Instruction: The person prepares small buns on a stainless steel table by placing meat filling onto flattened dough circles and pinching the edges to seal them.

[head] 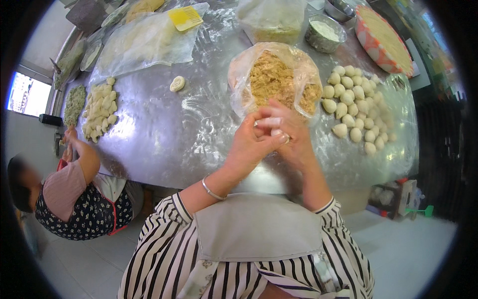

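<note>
My left hand [248,138], with a silver bangle [213,190] on its wrist, meets my right hand [295,140] over the table's front part. Between their fingers they hold a small piece of white dough [277,132], mostly hidden and blurred. Just beyond the fingertips sits a bag of crumbly tan filling [270,76], its clear plastic folded open. Many round, pointed dough balls [353,99] lie grouped to the right of my hands. One lone dough piece [177,83] rests on the floured metal table [160,138] to the left.
Clear plastic covers flattened dough [138,48] at the back left, with a yellow scraper [185,18] on top. A co-worker [82,194] stands at left by dough pieces [100,110] and a greenish filling [75,105]. Flour bowl [325,33] and polka-dot basin [384,39] are back right.
</note>
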Demonstrator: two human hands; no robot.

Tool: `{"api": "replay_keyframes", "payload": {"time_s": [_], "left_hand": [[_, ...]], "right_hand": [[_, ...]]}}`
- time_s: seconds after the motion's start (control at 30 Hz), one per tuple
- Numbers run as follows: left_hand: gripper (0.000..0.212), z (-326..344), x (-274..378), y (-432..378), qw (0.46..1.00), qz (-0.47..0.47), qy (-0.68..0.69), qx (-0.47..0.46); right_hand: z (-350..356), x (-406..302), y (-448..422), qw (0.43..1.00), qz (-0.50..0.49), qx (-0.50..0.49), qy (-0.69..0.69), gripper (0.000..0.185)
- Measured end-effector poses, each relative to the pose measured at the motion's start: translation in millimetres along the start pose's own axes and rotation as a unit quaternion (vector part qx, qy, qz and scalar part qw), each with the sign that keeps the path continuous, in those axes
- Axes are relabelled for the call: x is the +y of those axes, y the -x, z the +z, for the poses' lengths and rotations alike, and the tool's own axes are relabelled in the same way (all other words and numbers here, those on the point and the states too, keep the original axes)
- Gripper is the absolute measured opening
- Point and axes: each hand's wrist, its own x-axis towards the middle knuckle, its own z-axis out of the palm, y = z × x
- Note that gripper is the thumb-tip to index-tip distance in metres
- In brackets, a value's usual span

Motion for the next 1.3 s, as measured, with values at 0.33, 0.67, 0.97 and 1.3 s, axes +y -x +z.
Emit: {"api": "replay_keyframes", "payload": {"time_s": [0.33, 0.67, 0.97, 1.3], "left_hand": [[0.037, -7, -15, -3, 0.970, -0.092, 0.213, -0.069], [0.037, -5, -9, -1, 0.972, -0.082, 0.205, -0.078], [0.038, 1, -12, 0, 0.978, -0.070, 0.153, -0.125], [0.035, 1, -16, -1, 0.981, -0.086, 0.136, -0.111]], "right_hand": [[12, -32, -7, 0.851, 0.234, 0.235, -0.407, 0.036], [6, -33, -3, 0.792, 0.284, 0.231, -0.489, 0.048], [0, -31, 10, 0.819, 0.271, 0.162, -0.480, 0.048], [-2, -31, 13, 0.874, 0.251, 0.134, -0.394, 0.058]]}}
